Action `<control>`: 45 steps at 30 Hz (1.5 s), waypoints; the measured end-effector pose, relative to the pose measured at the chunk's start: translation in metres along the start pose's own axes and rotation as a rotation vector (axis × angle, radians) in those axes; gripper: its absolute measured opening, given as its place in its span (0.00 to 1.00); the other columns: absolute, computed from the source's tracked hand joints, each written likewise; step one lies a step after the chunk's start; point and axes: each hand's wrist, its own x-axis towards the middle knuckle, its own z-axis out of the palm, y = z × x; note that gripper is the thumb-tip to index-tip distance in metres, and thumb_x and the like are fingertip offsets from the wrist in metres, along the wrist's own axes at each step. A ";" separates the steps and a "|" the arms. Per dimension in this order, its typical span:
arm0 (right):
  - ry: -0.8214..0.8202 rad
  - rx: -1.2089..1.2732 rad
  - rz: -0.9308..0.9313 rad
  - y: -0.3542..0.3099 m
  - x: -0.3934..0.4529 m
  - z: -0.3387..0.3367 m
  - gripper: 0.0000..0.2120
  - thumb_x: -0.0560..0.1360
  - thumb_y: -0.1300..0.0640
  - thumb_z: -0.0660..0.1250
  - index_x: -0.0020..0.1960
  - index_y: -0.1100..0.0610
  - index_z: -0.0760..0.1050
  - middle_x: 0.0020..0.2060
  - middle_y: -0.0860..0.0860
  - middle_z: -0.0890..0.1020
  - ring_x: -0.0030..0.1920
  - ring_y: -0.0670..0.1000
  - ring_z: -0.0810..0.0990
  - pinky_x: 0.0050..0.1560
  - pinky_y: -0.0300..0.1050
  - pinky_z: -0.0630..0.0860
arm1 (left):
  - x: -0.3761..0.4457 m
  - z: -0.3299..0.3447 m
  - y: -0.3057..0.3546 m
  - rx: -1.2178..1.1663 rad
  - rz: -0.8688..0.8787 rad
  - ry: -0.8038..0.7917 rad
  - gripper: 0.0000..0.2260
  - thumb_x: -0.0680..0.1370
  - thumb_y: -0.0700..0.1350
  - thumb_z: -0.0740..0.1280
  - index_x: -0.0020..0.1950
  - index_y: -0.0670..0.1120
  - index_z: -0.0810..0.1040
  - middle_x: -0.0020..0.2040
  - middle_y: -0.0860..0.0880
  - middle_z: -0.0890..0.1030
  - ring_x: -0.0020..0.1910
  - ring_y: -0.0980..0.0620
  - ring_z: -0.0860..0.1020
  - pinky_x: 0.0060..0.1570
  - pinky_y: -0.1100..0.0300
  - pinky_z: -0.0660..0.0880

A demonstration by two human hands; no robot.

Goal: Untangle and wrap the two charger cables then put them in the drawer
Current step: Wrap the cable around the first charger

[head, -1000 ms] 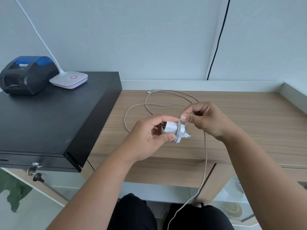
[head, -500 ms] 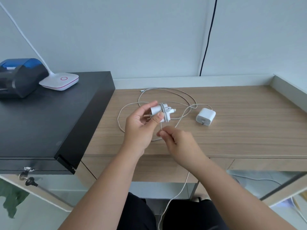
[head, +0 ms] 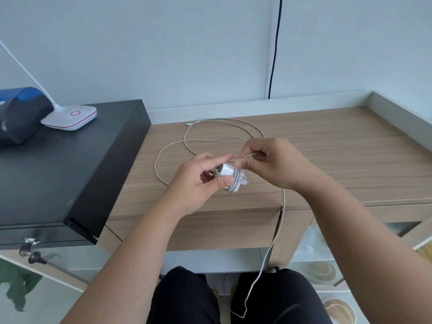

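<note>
My left hand grips a white charger plug with several turns of its white cable wound round it. My right hand pinches that cable just right of the plug; the rest of it runs under my right wrist, over the desk's front edge and hangs down to my lap. A second white cable lies in loose loops on the wooden desk behind my hands. Its charger block is hidden behind my right hand. A closed drawer front sits under the desk edge.
A black cabinet stands at the left, with a blue and black printer and a white lamp base on top. Keys hang from its lock. A black wire runs down the wall. A raised ledge borders the desk's right side.
My right hand has risen from below the plug to its right side, carrying the cable round the plug. It now covers the second charger block that showed on the desk.
</note>
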 end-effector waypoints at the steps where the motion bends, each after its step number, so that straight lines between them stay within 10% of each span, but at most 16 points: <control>1: -0.020 0.101 0.013 0.004 0.000 -0.001 0.08 0.72 0.52 0.73 0.39 0.55 0.77 0.24 0.48 0.71 0.27 0.43 0.65 0.29 0.34 0.61 | -0.001 0.000 0.003 -0.034 -0.004 -0.021 0.21 0.72 0.46 0.74 0.64 0.58 0.77 0.47 0.60 0.77 0.48 0.56 0.78 0.58 0.48 0.78; 8: -0.097 0.998 0.185 0.035 -0.013 0.026 0.17 0.63 0.41 0.77 0.35 0.53 0.77 0.25 0.53 0.67 0.25 0.48 0.58 0.25 0.39 0.52 | -0.008 0.008 0.015 -0.514 -0.026 -0.040 0.25 0.60 0.42 0.82 0.56 0.49 0.83 0.51 0.46 0.85 0.48 0.51 0.81 0.50 0.56 0.80; 13: 0.078 1.211 0.320 0.024 -0.024 0.058 0.11 0.77 0.58 0.65 0.36 0.52 0.78 0.24 0.47 0.70 0.22 0.42 0.61 0.23 0.33 0.53 | -0.006 0.023 0.007 -0.842 -0.047 0.046 0.23 0.58 0.46 0.84 0.51 0.47 0.85 0.51 0.47 0.85 0.52 0.50 0.82 0.49 0.55 0.80; 25: 0.062 0.030 0.155 -0.013 -0.051 0.057 0.09 0.79 0.54 0.62 0.48 0.55 0.80 0.24 0.43 0.73 0.27 0.42 0.70 0.32 0.38 0.66 | 0.001 0.027 0.002 -0.507 -0.115 0.484 0.18 0.69 0.32 0.74 0.56 0.47 0.81 0.48 0.50 0.84 0.45 0.57 0.83 0.49 0.62 0.78; 38: 0.022 -0.007 -0.066 0.007 -0.016 0.009 0.18 0.76 0.47 0.66 0.36 0.61 0.75 0.25 0.52 0.71 0.27 0.45 0.65 0.29 0.38 0.61 | -0.015 0.011 0.012 -0.120 -0.009 0.123 0.16 0.72 0.40 0.76 0.58 0.53 0.82 0.49 0.48 0.85 0.44 0.53 0.82 0.49 0.56 0.80; 45: 0.002 0.673 0.104 0.013 -0.022 0.021 0.27 0.73 0.44 0.69 0.37 0.69 0.69 0.28 0.56 0.69 0.29 0.51 0.64 0.31 0.40 0.61 | -0.026 0.011 0.016 -0.502 0.007 -0.016 0.15 0.69 0.41 0.75 0.56 0.49 0.84 0.48 0.44 0.84 0.47 0.49 0.80 0.49 0.54 0.80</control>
